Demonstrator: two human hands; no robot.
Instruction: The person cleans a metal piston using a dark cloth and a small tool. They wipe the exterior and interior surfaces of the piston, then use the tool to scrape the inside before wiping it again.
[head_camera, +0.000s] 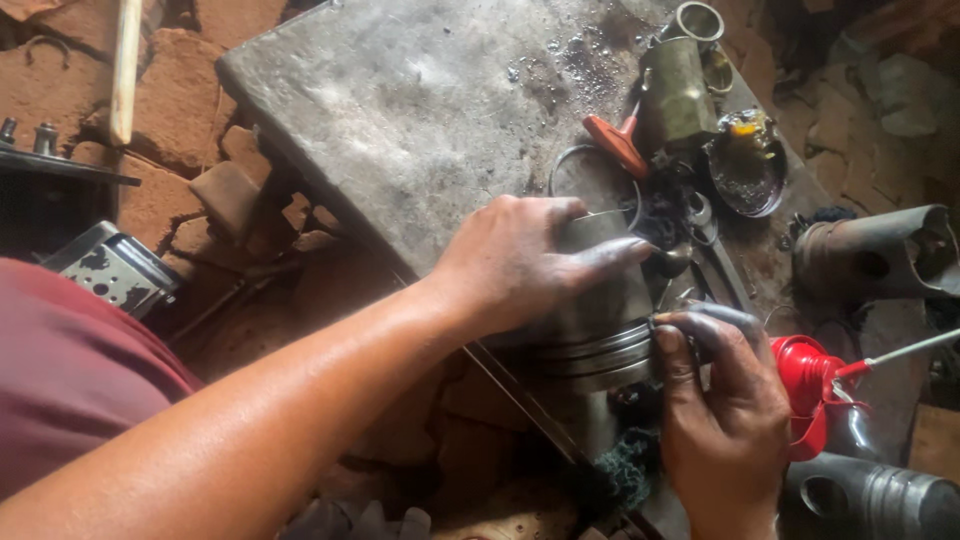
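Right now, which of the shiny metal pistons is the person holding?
The grooved piston in the middle, gripped by the left hand. The other two, at the right edge, lie untouched.

A dull grey metal piston (600, 320) lies on its side at the near edge of the grimy metal worktop (420, 110), its crown end toward the lower right. Several grooves ring that end, with bright bands between them. The smooth skirt is mostly hidden under the left hand (520, 262), which clamps it from above, while the oily fingers (690, 335) of the right hand (725, 420) press against the grooved band.
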